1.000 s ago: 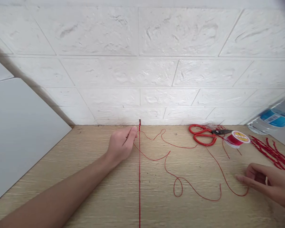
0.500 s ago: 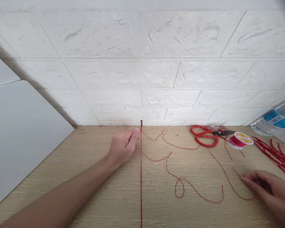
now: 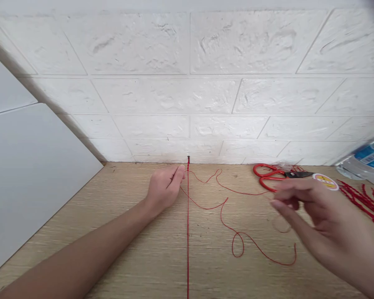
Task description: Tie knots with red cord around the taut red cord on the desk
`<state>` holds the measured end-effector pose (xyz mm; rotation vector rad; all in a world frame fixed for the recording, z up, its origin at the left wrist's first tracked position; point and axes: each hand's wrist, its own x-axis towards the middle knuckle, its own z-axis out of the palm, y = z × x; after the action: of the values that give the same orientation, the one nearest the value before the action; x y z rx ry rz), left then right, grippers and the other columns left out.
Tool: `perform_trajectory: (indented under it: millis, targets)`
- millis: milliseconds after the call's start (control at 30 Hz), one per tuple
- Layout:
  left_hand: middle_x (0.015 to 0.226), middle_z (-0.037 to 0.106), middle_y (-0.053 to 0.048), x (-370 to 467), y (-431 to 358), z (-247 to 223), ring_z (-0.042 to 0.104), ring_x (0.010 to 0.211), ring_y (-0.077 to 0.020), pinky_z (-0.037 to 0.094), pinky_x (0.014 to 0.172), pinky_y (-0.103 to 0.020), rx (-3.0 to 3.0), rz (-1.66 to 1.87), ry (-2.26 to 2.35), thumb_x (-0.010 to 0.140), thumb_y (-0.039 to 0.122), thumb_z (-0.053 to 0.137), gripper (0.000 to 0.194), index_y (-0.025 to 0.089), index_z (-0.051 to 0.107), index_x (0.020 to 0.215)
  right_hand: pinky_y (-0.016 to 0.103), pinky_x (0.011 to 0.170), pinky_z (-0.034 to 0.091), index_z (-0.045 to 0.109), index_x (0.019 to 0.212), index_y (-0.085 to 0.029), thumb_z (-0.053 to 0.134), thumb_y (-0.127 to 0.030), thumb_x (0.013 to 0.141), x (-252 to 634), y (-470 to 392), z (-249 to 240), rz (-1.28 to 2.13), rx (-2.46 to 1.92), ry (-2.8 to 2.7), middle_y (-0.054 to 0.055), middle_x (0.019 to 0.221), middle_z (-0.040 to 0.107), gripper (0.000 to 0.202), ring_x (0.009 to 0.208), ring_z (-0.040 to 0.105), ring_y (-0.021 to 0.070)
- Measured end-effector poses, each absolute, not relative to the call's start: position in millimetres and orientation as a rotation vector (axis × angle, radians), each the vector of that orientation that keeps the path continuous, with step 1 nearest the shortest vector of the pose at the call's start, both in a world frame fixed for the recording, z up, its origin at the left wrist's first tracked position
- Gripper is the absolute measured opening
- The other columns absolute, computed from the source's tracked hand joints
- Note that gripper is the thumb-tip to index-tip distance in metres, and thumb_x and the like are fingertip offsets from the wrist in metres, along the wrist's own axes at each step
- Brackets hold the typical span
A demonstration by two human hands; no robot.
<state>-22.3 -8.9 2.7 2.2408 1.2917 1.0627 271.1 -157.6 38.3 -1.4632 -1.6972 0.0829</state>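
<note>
A red thread (image 3: 188, 236) runs straight down the tabletop from a dark nail-like peg (image 3: 188, 159) at the wall's foot, with a short knotted length (image 3: 188, 167) just below the peg. Beside that length, my left hand (image 3: 166, 187) is closed in a pinch on a loose red thread (image 3: 205, 208), which trails right in a loop. Another loose strand (image 3: 237, 191) reaches from the knotted part toward my right hand (image 3: 321, 224). Thumb and forefinger there are pinched on that thread, slightly blurred, in front of the scissors' handles and the spool.
Red-handled scissors (image 3: 262, 182) lie near the wall, partly hidden by my right hand. Next to them is a thread spool (image 3: 326, 181) with a yellow label. Red braided cords (image 3: 363, 203) and a plastic bottle (image 3: 366, 162) are at the right; white panels (image 3: 40, 178) stand at left.
My right hand has moved left and up from the lower right, bringing the thread end with it. My left hand keeps its pinch by the knotted part. The view has shifted slightly.
</note>
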Motion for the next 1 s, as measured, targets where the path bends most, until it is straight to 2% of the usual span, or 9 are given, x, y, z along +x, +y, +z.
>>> perform_trajectory:
  millis: [100,233,400,500,733,1000]
  targets:
    - [0.063,0.063,0.0,-22,-8,4,0.057,0.06,-0.0134,0.039,0.061,-0.028,2.241,1.05,1.292,0.102,0.043,0.04,0.048,0.018,0.063,0.068,0.034,0.068,0.054,0.05,0.126,-0.028,0.055,-0.023,0.097,214,-140,47,0.352,-1.295,-1.93,0.004,0.091,0.064,0.029,0.077,0.062,0.0188]
    - [0.064,0.062,0.0,-21,-8,4,0.056,0.06,-0.0127,0.038,0.062,-0.028,2.248,1.014,1.268,0.102,0.042,0.039,0.047,0.018,0.062,0.069,0.033,0.071,0.05,0.048,0.121,-0.024,0.046,-0.013,0.097,168,-120,27,0.563,-1.258,-2.086,0.003,0.091,0.061,0.027,0.079,0.059,0.0174]
    - [0.064,0.063,0.001,-21,-8,4,0.057,0.061,-0.0126,0.038,0.063,-0.027,2.246,1.006,1.26,0.103,0.042,0.039,0.047,0.018,0.062,0.07,0.038,0.077,0.045,0.054,0.107,-0.018,0.046,-0.014,0.097,165,-116,5,0.329,-1.233,-2.168,0.005,0.089,0.06,0.013,0.086,0.053,0.0215]
    - [0.065,0.063,0.001,-20,-8,4,0.057,0.061,-0.0124,0.039,0.063,-0.027,2.243,1.007,1.253,0.103,0.042,0.039,0.047,0.018,0.062,0.07,0.039,0.077,0.042,0.058,0.097,-0.017,0.049,-0.016,0.096,172,-121,5,0.201,-1.154,-2.197,0.006,0.085,0.059,0.009,0.082,0.05,0.0215]
    - [0.066,0.065,0.0,-20,-8,4,0.06,0.063,-0.0134,0.04,0.064,-0.028,2.233,0.994,1.281,0.103,0.042,0.039,0.047,0.019,0.064,0.071,0.04,0.075,0.039,0.067,0.085,-0.017,0.05,-0.018,0.095,171,-124,5,0.05,-1.16,-2.326,0.007,0.08,0.06,0.02,0.08,0.049,0.0222]
    - [0.067,0.06,-0.002,-19,-9,6,0.055,0.065,-0.015,0.04,0.066,-0.03,2.273,1.024,1.262,0.103,0.039,0.039,0.044,0.018,0.061,0.071,0.04,0.073,0.04,0.071,0.085,-0.017,0.049,-0.019,0.096,169,-125,5,0.025,-1.185,-2.343,0.007,0.079,0.061,0.024,0.079,0.051,0.0219]
